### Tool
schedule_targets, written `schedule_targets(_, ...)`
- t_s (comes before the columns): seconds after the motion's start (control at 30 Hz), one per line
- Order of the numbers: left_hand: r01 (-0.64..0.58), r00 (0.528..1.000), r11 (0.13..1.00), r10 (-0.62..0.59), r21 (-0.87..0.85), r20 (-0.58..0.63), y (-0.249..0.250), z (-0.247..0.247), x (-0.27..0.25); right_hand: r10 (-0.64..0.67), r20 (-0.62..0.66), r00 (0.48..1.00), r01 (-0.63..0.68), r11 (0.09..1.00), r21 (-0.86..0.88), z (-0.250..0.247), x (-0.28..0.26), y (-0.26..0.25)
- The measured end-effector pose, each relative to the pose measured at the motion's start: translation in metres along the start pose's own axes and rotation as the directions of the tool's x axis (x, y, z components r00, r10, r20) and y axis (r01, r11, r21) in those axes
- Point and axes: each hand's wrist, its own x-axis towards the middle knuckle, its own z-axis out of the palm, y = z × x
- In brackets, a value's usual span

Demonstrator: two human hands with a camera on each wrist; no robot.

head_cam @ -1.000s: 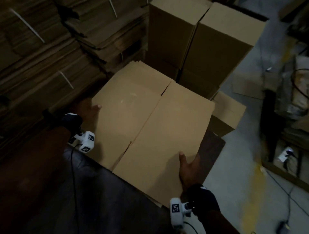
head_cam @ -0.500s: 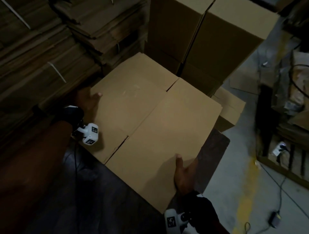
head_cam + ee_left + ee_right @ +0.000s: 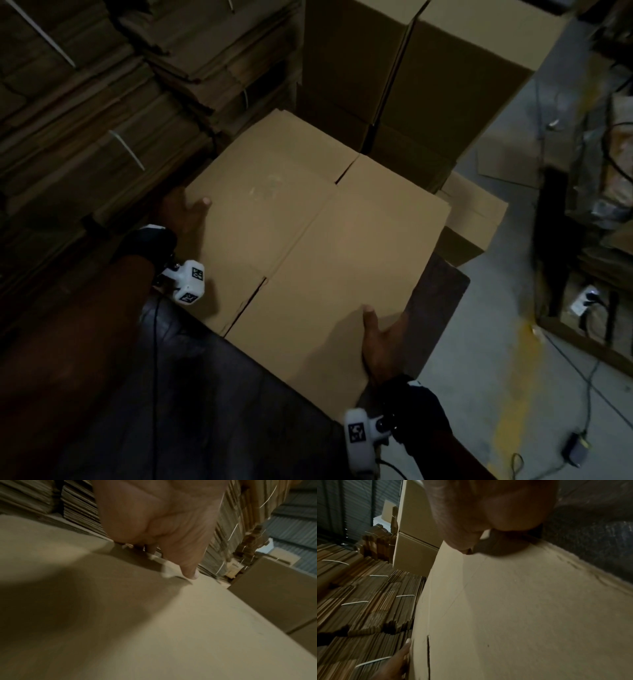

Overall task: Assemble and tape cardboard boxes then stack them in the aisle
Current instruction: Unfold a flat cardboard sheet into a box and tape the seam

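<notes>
A flattened brown corrugated cardboard box blank, with flap slots cut at its near and far edges, is held roughly level in front of the person, above a dark floor mat. The left hand holds the blank's left edge: the thumb lies on the top face, and the fingers curl under the edge. The right hand holds the near right edge in the same manner, thumb on top; its fingers are hidden below the board, so this grip is presumably a pinch of the edge. Each wrist carries a white camera module with black-and-white markers. Beyond the blank stand two tall stacks of assembled brown cardboard boxes, side by side and touching. To the left are bundles of flat brown cardboard sheets bound with white straps. A smaller brown box sits on the grey concrete floor to the right, just beside the stacks.
</notes>
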Motion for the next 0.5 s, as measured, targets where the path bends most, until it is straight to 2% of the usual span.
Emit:
schedule_targets(0.1, -0.072, 0.996, 0.994, 0.076, 0.088, -0.048, 0.013, 0.003, -0.021, 0.052, 0.057, 0.997, -0.055, 0.997, 0.047, -0.005, 0.004, -0.007)
schedule_targets(0.17, -0.123, 0.992, 0.981, 0.121, 0.150, 0.021, 0.025, 0.008, -0.036, 0.061, 0.068, 0.996, -0.066, 0.994, 0.081, -0.008, 0.008, -0.010)
schedule_targets(0.33, -0.223, 0.970, 0.974, 0.226, -0.051, 0.089, 0.060, 0.044, -0.107, 0.033, 0.022, 0.999, -0.033, 0.998, 0.043, -0.026, 0.025, -0.008)
schedule_targets(0.5, -0.265, 0.947, 0.957, 0.282, -0.120, 0.152, 0.084, 0.099, -0.183, 0.003, 0.051, 0.999, -0.005, 0.999, 0.046, -0.078, 0.055, 0.005)
